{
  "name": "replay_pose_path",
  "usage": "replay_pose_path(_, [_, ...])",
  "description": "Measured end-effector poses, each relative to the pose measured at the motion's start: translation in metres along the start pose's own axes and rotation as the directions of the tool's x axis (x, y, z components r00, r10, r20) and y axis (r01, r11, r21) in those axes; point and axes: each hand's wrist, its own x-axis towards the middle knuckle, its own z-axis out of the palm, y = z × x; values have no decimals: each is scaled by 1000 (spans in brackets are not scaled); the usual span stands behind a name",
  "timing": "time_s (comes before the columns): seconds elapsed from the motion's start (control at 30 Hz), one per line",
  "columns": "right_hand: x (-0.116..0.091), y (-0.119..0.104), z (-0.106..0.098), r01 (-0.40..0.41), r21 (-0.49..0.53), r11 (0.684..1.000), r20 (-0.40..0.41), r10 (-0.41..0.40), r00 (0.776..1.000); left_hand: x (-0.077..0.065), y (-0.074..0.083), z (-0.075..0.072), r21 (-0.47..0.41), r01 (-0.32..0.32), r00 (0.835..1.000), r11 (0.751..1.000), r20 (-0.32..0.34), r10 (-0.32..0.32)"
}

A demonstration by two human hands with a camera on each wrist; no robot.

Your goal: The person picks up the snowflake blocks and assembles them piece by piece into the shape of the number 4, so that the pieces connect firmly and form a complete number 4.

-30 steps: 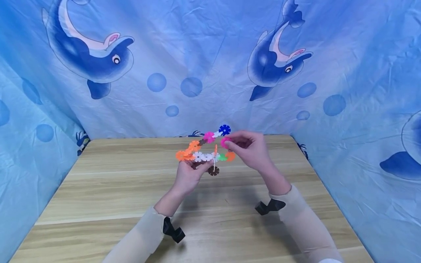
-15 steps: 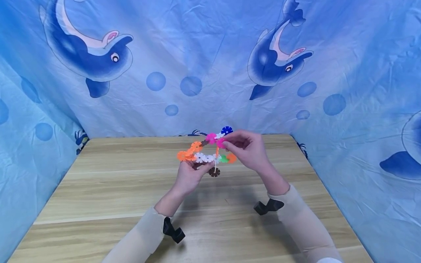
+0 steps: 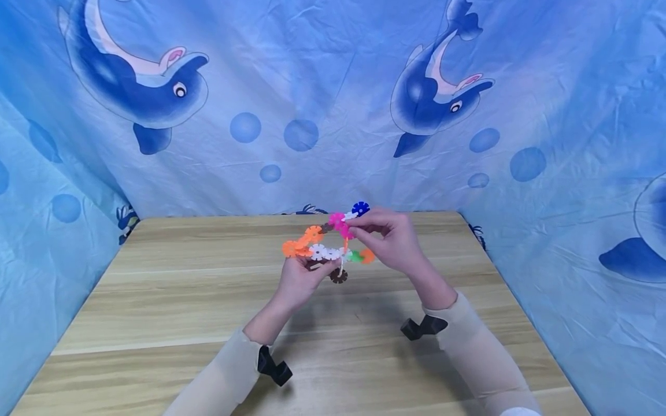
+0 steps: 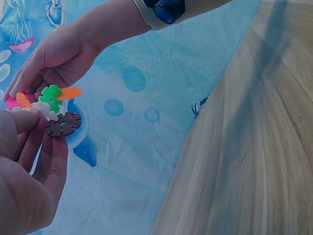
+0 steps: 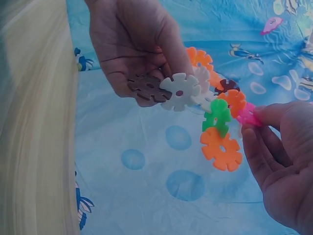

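Note:
My left hand (image 3: 302, 283) holds up a chain of joined notched snowflake discs by its white part, thumb on top and fingers below. Orange discs (image 3: 289, 249) form its left end, and a dark blue disc (image 3: 361, 208) tips the back arm. In the right wrist view a brown disc (image 5: 149, 88), a white disc (image 5: 180, 93), a green disc (image 5: 216, 117) and an orange end disc (image 5: 221, 149) show. My right hand (image 3: 398, 240) pinches a pink disc (image 5: 248, 114) against the upright orange disc (image 5: 232, 103). Fingers partly hide the pink disc; whether its slot is engaged I cannot tell.
Below both hands lies a wood-grain table (image 3: 343, 358). A blue curtain (image 3: 333, 167) printed with dolphins and bubbles surrounds its back and sides. Black wrist mounts (image 3: 274, 366) sit on both sleeves.
The right hand has brought the pink disc left and slightly down, from beside the upright orange disc to its top. The left hand keeps its hold, and the chain has shifted slightly right.

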Motion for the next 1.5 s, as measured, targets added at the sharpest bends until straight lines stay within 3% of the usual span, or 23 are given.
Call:
replay_pose_path(0.37, [-2,0,4,-27,-12,1000,3,27,1000,0,-1,1,-1,9,1000,1000,-3,-9])
replay_pose_path(0.73, [-2,0,5,109,-29,994,-3,-109,994,-1,0,3,-19,-24,999,1000,-30,24])
replay_pose_path(0.9, [-3,1,6,189,-115,975,-27,-193,981,-2,1,3,-51,-42,998,998,-50,39])
replay_pose_path(1.03, [-7,2,3,234,-112,966,-61,-242,968,0,2,3,-84,-50,996,995,-76,44])
replay_pose_path(1.17, [-15,5,-1,317,-162,934,-56,-330,942,1,5,2,-122,-50,995,991,-95,39])
replay_pose_path(1.3, [-21,8,-3,395,-260,881,27,-402,915,1,7,3,-160,-44,992,986,-124,24])
replay_pose_path(1.5, [-25,8,0,445,-291,847,89,-440,894,-3,6,3,-188,-62,992,980,-117,40])
